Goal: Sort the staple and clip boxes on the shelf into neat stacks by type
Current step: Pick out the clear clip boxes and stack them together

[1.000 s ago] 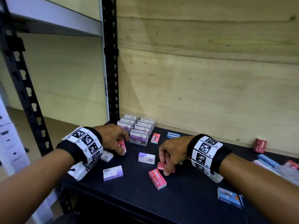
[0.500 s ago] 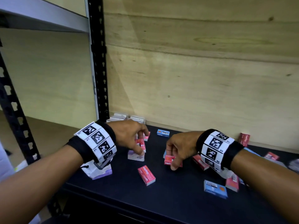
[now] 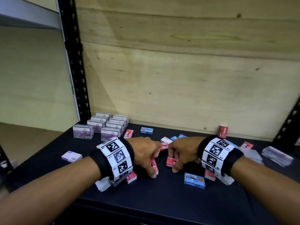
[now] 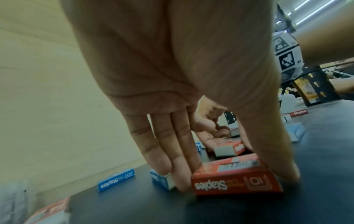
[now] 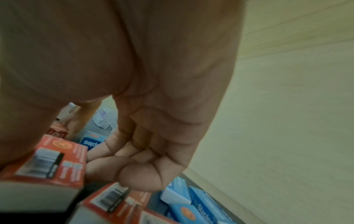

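Clear clip boxes (image 3: 106, 125), showing purple labels and metal clips inside, are being kept in rows at the back left of the black shelf (image 3: 146, 200). A red staple box (image 4: 236, 177) is being pinched on the shelf by the left hand (image 3: 146, 155), thumb and fingers (image 4: 180, 171) at opposite ends. A second red box (image 3: 171, 162) is being gripped by the right hand (image 3: 181, 153), just beside. Scattered blue staple boxes (image 3: 194, 180) are being shown whole only in the head view; the printed "Staples" is being read in the left wrist view.
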Demonstrator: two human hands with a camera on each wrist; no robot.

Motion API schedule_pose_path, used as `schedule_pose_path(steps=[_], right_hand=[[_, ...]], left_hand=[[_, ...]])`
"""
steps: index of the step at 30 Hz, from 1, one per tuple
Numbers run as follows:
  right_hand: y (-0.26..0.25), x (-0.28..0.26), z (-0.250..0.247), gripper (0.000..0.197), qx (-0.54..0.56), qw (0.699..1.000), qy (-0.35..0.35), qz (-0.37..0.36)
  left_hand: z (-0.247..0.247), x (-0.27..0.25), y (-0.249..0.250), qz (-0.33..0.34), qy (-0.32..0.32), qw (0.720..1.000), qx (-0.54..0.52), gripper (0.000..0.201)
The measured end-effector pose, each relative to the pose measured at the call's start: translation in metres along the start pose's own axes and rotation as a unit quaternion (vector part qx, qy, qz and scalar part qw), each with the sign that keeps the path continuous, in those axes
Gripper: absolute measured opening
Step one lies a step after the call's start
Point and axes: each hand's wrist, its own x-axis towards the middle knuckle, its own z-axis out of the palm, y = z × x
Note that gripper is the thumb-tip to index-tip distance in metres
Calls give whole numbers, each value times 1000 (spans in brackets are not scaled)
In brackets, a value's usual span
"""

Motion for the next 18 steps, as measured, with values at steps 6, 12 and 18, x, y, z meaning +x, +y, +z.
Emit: schedule_pose_path(steps=[6, 12, 18], right_hand=[[3, 3, 3, 46, 18, 1000, 6, -11], [5, 5, 4, 46, 32, 999, 10, -19], [6, 10, 0, 45, 78, 997, 1, -17]], left_hand=[[1, -2, 2, 4, 16, 1000, 4, 57], [0, -7, 0, 8, 9, 1000, -27, 59], [-8, -14, -15, -3, 23, 997, -77, 60]])
